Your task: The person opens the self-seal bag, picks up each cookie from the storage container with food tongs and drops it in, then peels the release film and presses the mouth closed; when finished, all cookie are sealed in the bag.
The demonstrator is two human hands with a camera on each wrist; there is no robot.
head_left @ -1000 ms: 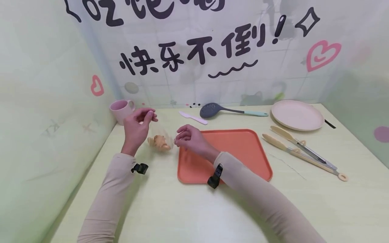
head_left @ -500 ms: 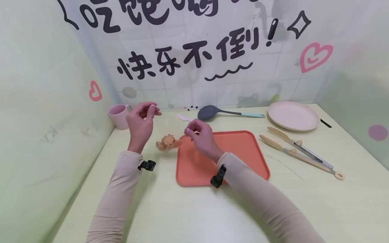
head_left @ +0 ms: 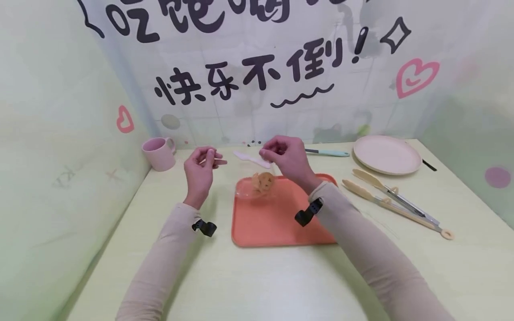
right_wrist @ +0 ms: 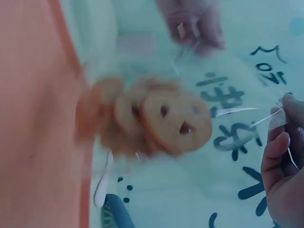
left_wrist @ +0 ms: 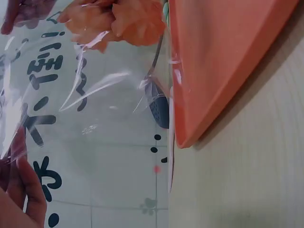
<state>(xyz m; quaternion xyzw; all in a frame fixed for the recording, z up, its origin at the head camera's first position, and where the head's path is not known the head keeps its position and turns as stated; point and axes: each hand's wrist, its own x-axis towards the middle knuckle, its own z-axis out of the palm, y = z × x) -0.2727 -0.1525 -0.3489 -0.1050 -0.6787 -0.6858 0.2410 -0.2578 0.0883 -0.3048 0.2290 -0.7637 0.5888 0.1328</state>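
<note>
A clear plastic bag hangs between my two hands over the back left of the orange tray. Round biscuits with cut-out holes and orange wavy-edged pieces lie bunched inside it, blurred in the right wrist view. My left hand pinches the bag's edge on the left, thumb against fingers. On the other side my right hand pinches the bag's upper edge, higher and behind the tray's back rim. The bag's film is hard to make out in the head view.
A pink mug stands at the back left. Behind the tray lie a pale pink plastic knife and a slotted spoon, partly hidden by my right hand. To the right are tongs and a pink plate.
Both hands have moved right, the right hand also upward and farther back. The bag with its biscuits has swung from the table left of the tray to above the tray.
</note>
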